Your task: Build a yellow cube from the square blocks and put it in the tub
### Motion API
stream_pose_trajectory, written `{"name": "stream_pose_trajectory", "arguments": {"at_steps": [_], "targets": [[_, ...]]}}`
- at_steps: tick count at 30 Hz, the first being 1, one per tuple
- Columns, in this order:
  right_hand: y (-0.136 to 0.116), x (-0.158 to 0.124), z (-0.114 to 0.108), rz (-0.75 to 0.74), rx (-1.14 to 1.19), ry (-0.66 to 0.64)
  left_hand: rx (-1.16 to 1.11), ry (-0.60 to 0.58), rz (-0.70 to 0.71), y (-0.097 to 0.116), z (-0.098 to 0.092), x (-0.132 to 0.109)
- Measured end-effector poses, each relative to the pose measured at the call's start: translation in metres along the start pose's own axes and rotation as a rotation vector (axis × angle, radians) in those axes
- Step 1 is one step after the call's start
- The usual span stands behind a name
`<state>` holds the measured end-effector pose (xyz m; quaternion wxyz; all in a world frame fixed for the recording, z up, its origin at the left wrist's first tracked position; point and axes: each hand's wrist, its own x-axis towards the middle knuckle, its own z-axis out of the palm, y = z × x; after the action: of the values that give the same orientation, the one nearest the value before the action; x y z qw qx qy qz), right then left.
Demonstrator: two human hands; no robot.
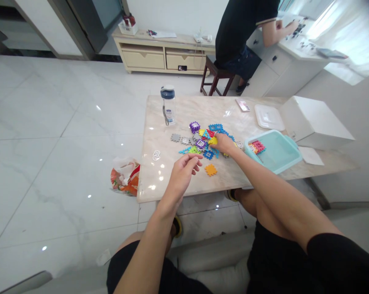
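A heap of coloured plastic interlocking tiles (202, 139) lies in the middle of a marble table (159, 179). My right hand (223, 143) rests on the heap's right side, fingers closed on a yellow tile (213, 141). My left hand (184, 169) hovers over the table in front of the heap, fingers loosely curled, holding nothing I can see. An orange tile (211, 170) lies alone just right of it. A teal bin (273, 151) at the right holds a red tile (257, 146).
A water bottle (168, 105) stands at the table's far left. A white lid (268, 117) and white box (314, 122) sit at the right. A crumpled bag (125, 176) lies on the floor. Another person (248, 28) sits on a stool behind.
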<state>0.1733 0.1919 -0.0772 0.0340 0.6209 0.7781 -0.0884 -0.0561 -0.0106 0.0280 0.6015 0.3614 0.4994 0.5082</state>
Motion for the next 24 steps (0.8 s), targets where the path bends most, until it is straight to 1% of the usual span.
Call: {"name": "stream_pose_trajectory", "arguments": {"at_steps": [5, 15, 21, 24], "targets": [[0.001, 0.001, -0.001, -0.007, -0.045, -0.041, -0.004, -0.001, 0.013, 0.000, -0.001, -0.001], [-0.005, -0.005, -0.011, 0.007, -0.089, -0.089, 0.004, -0.008, -0.001, 0.000, -0.001, 0.000], [-0.012, -0.008, -0.017, -0.026, -0.115, -0.104, -0.001, -0.001, -0.006, 0.002, -0.002, 0.001], [-0.015, -0.010, -0.017, -0.031, -0.117, -0.087, -0.004, 0.011, -0.010, 0.001, -0.002, 0.003]]}}
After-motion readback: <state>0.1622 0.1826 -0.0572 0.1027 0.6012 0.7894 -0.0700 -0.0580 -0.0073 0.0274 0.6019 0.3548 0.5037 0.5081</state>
